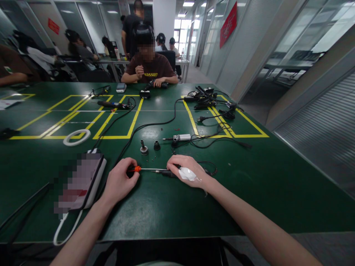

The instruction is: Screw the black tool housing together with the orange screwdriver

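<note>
My left hand [122, 179] is closed around the handle of a screwdriver [137, 169] with an orange collar. Its long thin shaft points right, towards my other fingers. My right hand [188, 170], with a white patch on its back, is closed over a black tool part [166, 173] with a narrow metal end. The fingertips come close to the screwdriver's tip, but I cannot tell whether they touch it. Just beyond the hands stand a metal-and-black round part [144, 149] and a small black collar [156, 145]. Several tiny screws lie near them.
A silver cylindrical tool body [181, 137] with wires lies ahead. Left of me are a phone [80, 181] on a white cable and a white ring [77, 137]. Black cables and tools [203, 98] are heaped farther back. Across the green table sits another person [149, 66].
</note>
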Available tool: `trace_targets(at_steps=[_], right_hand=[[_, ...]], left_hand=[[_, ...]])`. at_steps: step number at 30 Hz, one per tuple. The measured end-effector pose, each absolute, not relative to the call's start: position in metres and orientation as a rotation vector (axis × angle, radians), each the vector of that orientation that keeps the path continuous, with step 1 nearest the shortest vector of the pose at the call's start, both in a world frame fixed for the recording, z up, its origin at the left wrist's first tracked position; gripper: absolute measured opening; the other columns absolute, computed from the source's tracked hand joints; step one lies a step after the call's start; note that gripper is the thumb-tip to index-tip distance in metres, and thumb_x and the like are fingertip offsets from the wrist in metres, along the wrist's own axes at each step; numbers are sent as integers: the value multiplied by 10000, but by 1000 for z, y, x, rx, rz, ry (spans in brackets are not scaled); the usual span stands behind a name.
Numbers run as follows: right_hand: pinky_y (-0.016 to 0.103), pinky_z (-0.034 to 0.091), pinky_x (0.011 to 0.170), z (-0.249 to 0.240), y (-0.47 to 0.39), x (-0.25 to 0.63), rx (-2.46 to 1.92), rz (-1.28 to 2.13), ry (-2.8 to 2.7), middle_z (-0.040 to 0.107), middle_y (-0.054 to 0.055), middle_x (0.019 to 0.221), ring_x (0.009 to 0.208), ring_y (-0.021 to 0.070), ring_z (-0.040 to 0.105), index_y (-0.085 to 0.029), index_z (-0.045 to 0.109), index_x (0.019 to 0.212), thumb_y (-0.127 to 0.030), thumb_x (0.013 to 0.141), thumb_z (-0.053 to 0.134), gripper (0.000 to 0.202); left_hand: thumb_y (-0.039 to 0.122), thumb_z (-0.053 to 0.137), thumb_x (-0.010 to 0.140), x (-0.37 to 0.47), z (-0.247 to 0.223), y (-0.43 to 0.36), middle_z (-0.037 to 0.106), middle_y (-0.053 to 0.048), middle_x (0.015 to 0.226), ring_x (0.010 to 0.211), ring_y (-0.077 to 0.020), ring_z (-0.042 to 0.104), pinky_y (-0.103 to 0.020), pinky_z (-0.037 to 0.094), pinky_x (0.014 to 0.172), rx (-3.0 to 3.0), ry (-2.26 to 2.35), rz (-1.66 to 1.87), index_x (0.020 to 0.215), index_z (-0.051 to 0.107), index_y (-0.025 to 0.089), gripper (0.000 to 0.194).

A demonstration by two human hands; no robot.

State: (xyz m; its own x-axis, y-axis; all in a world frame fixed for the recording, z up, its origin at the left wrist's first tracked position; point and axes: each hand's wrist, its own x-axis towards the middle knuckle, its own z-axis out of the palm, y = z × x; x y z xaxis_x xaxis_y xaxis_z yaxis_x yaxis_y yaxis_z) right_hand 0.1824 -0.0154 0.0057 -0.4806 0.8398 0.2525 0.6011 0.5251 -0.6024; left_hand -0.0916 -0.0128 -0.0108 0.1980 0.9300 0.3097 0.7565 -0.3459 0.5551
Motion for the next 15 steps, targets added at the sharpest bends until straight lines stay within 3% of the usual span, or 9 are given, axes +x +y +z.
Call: trace_targets(at_steps=[15], right_hand=[[271,471,781,7,-15,182,-1176,626,-2245,727,54,882,816,172,672,-178,692,840,-163,1012,537,232]], left_hand=[[261,549,766,-91,-9,-13,687,-13,818,731,-209,664,-318,513,679,2187,1588,903,842,600,238,94]])
